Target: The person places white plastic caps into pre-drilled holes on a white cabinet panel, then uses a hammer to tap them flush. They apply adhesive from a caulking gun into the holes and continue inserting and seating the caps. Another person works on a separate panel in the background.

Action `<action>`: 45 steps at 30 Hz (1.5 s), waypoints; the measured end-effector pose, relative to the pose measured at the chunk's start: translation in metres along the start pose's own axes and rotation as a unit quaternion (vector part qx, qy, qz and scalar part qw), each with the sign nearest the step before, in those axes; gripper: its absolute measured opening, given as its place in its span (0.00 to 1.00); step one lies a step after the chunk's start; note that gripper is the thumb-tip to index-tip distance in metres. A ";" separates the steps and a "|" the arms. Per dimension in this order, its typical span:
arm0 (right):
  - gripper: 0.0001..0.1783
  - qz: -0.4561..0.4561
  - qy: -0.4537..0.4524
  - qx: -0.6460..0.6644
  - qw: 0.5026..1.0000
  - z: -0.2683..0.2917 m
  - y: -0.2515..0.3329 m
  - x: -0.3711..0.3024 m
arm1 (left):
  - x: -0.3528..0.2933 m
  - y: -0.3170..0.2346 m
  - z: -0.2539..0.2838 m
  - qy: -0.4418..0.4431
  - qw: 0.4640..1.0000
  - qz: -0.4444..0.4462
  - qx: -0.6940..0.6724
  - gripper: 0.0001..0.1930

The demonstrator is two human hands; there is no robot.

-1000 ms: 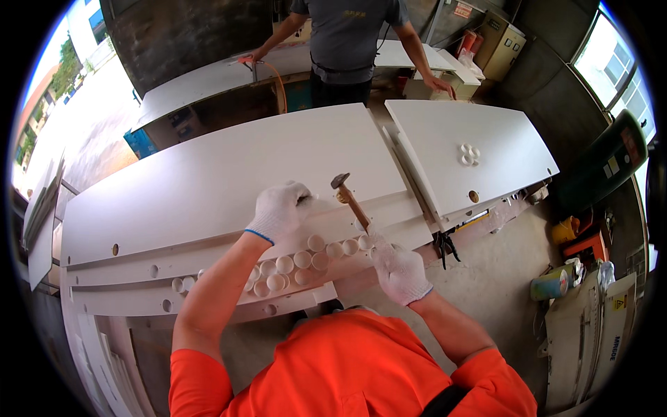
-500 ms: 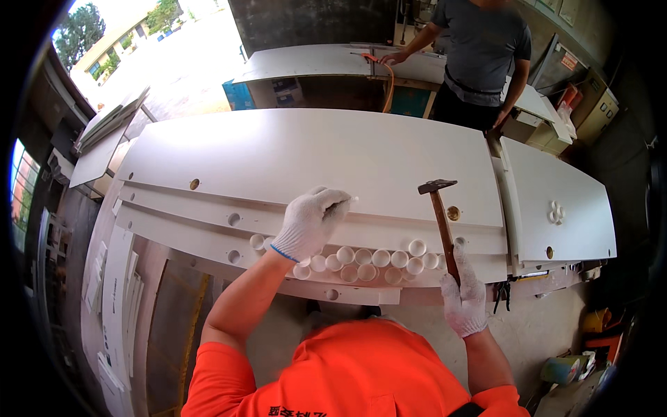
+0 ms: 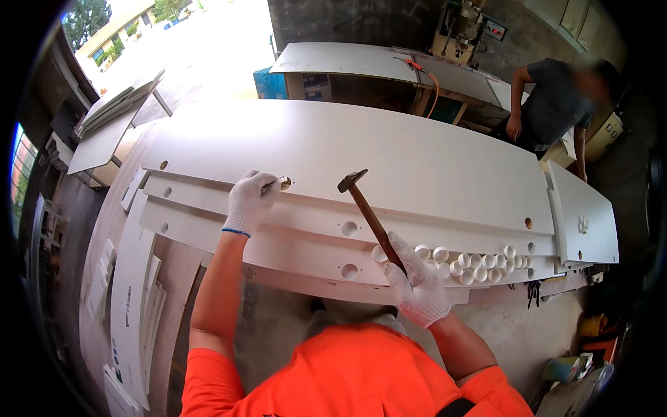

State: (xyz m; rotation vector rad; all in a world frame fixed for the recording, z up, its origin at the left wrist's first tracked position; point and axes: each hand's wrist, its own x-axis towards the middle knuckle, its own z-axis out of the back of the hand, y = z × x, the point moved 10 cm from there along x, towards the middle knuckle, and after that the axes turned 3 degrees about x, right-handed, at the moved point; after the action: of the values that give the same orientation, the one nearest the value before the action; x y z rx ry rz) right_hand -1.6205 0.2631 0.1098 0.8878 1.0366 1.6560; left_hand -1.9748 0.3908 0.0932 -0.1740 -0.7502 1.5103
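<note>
My left hand (image 3: pixel 251 201), in a white knit glove with a blue cuff, is closed beside a round hole (image 3: pixel 285 183) near the front edge of the top white panel (image 3: pixel 361 160). Its fingertips hide whatever they pinch. In my gloved right hand (image 3: pixel 419 283) is a hammer (image 3: pixel 375 221), gripped low on its wooden handle, its metal head raised over the panels. Several white round plastic caps (image 3: pixel 476 260) lie clustered on the lower panel, right of that hand. Single caps sit closer to the handle.
Further round holes (image 3: pixel 349 229) run along the stepped panel edges. On the right, another stack of panels (image 3: pixel 580 208) carries a few small white caps. A person in a grey shirt (image 3: pixel 556 104) leans behind it. An orange hose (image 3: pixel 436 90) hangs from the rear bench (image 3: pixel 333 59).
My view has shifted left along the panels. My left hand has moved away from the caps to the hole, and the hammer came along. The other person has moved right and bent down.
</note>
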 end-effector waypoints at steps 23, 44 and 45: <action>0.33 0.093 -0.050 -0.158 0.982 -0.103 0.012 0.073 | 0.021 0.001 -0.014 0.042 0.988 -0.151 0.018 0.08; 0.36 0.026 -0.097 -0.279 0.955 -0.163 0.020 0.061 | 0.047 0.049 0.007 0.088 0.982 -0.166 -0.025 0.08; 0.36 0.054 -0.122 -0.259 0.957 -0.162 0.033 0.061 | 0.048 0.051 0.010 0.089 0.981 -0.168 -0.027 0.07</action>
State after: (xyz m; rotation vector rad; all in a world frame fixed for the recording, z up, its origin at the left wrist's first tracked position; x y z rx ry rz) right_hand -1.7940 0.2783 0.0844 0.7741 0.3587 1.7396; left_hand -2.0280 0.4372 0.0895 -0.2079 -0.6409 1.1381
